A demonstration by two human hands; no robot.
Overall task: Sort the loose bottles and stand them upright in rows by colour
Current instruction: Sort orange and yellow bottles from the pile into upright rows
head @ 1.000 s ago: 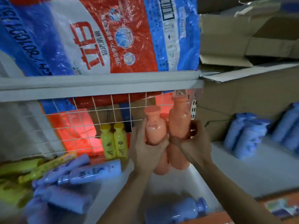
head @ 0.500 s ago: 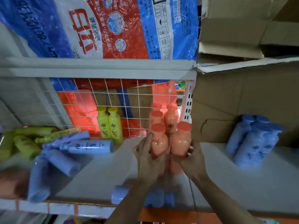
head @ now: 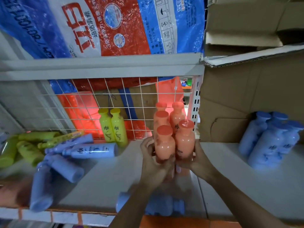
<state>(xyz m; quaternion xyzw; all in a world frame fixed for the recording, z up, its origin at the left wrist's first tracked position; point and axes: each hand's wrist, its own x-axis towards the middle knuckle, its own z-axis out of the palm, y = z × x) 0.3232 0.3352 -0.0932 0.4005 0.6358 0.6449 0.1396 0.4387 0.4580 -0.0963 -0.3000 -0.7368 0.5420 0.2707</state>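
Both hands are wrapped around upright orange bottles at the middle of the shelf: the left hand [head: 153,163] has its fingers curled round the front left orange bottle [head: 164,143], and the right hand [head: 196,159] cups the front right orange bottle [head: 185,140] from the side. The two held bottles touch each other and stand at the front of a short double row; three more orange bottles [head: 169,114] stand upright just behind them, up against the white wire grid [head: 105,102] at the back.

Left of this row two yellow bottles [head: 113,127] stand upright side by side against the grid. Further left lies a loose heap of blue bottles [head: 92,150] on their sides, with green-yellow bottles [head: 28,145] lying beyond them. Another blue bottle [head: 156,205] lies on its side near the front edge, under the forearms.

The grey shelf [head: 102,175] is plain metal with an orange-striped front lip. To the right, a group of blue bottles [head: 269,139] stands upright on the neighbouring shelf board beside a cardboard box [head: 246,89]. Overhead, a large red, white and blue printed sack [head: 115,25] rests on the upper shelf.
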